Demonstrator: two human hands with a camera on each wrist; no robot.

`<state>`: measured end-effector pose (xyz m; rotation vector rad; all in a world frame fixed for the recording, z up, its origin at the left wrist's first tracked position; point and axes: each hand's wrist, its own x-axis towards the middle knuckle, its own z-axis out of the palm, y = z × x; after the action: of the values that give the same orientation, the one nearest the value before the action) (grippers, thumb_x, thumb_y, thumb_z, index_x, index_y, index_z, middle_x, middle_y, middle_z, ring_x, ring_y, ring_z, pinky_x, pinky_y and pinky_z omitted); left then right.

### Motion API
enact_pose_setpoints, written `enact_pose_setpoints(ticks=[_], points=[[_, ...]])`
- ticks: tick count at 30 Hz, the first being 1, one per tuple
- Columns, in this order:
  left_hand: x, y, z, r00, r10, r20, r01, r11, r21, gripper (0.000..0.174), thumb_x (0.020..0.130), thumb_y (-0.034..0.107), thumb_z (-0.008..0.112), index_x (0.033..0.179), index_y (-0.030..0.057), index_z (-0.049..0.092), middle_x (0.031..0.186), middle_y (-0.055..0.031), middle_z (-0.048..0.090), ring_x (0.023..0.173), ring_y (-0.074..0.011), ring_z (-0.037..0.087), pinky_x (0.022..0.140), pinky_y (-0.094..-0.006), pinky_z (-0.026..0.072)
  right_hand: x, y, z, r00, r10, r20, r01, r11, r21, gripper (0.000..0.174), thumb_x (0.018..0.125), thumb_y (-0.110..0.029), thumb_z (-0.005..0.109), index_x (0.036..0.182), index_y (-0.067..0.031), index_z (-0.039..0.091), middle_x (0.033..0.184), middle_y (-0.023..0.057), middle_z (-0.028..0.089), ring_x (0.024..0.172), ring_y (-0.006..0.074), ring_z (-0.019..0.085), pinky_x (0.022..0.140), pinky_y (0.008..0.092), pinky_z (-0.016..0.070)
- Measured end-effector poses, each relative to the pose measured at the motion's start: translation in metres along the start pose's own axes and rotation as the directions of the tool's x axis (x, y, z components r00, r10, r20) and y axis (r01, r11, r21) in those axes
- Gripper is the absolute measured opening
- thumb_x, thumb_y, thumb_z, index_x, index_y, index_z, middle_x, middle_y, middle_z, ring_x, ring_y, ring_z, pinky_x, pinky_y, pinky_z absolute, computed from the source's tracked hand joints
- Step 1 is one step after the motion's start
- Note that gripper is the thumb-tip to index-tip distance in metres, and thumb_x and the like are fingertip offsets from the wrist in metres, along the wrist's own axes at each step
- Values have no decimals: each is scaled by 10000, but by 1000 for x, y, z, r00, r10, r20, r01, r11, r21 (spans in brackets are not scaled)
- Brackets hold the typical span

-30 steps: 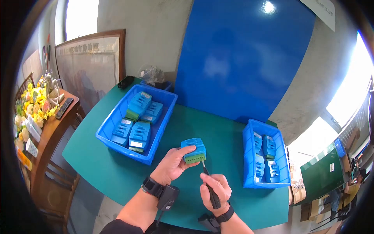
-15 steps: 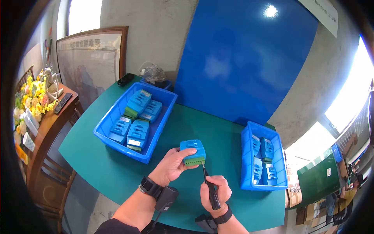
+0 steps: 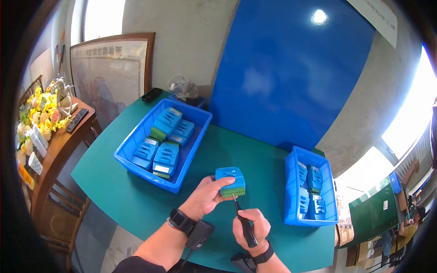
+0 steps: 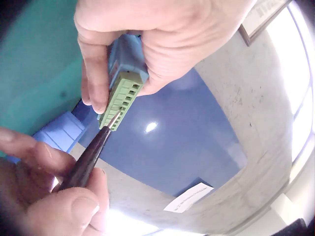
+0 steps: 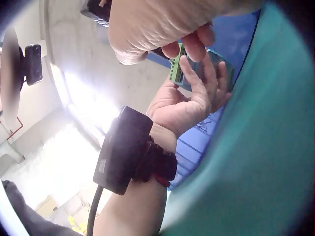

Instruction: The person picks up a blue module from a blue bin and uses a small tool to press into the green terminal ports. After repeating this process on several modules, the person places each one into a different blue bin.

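Observation:
The left hand grips a blue module by its side, thumb on top, above the green table. A green terminal strip runs along the module's near edge. In the right hand is a black-handled screwdriver, pointing up at that strip. The left wrist view shows the screwdriver with its metal tip against the green strip, near one end of the row of openings. In the right wrist view the fingers of the right hand partly cover the strip.
A blue bin with several blue modules stands at the left of the green table. Another blue bin with several modules is at the right. A blue panel rises behind. Flowers and a phone lie on a wooden side table.
The screwdriver tip has shifted left along the green strip, away from its right end. Both hands still hold their things; the head view has shifted slightly.

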<state>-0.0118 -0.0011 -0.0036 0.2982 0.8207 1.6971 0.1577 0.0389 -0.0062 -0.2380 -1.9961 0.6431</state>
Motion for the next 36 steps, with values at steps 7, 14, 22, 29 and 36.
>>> enact_pose_setpoints(ticks=[7, 14, 22, 29, 36], points=[[-1, -1, 0, 1000, -16, -14, 16, 1000, 1, 359, 851, 172, 701, 1113, -40, 576, 1055, -113, 637, 979, -225, 649, 812, -352, 573, -3, 0, 3, 997, 24, 72, -26, 999, 30, 239, 707, -23, 731, 916, -32, 617, 828, 110, 681, 671, 248, 677, 589, 301, 532], [1, -1, -2, 999, -28, -15, 27, 999, -35, 352, 860, 159, 692, 1125, -41, 574, 1067, -115, 634, 982, -226, 644, 817, -351, 571, 0, 2, 2, 998, 1, 58, -2, 1000, 18, 242, 711, -37, 743, 922, -43, 624, 829, 105, 685, 680, 250, 682, 595, 307, 533], [-3, 2, 2, 999, -40, -1, 40, 999, -5, 367, 855, 161, 698, 1133, -40, 569, 1075, -120, 633, 995, -232, 642, 818, -355, 569, 1, -3, -3, 999, 27, 31, -27, 1000, -1, 182, 730, -41, 727, 884, -33, 632, 801, 101, 685, 673, 236, 682, 597, 293, 528], [-5, 7, 1, 999, -44, 2, 44, 998, -33, 367, 854, 150, 696, 1130, -52, 564, 1086, -127, 635, 985, -229, 649, 815, -346, 573, 1, 5, -12, 897, 404, -181, -360, 903, 234, 100, 833, 41, 508, 922, 33, 551, 797, 122, 602, 559, 131, 594, 537, 249, 507], [0, 5, -4, 989, -130, 68, 142, 965, -219, 395, 851, 129, 692, 1158, -66, 539, 1082, -166, 628, 1003, -286, 648, 742, -285, 597, -9, 7, -10, 957, 226, -183, -191, 963, 191, 141, 826, -100, 660, 900, -2, 592, 785, 126, 643, 600, 186, 643, 555, 268, 508]])
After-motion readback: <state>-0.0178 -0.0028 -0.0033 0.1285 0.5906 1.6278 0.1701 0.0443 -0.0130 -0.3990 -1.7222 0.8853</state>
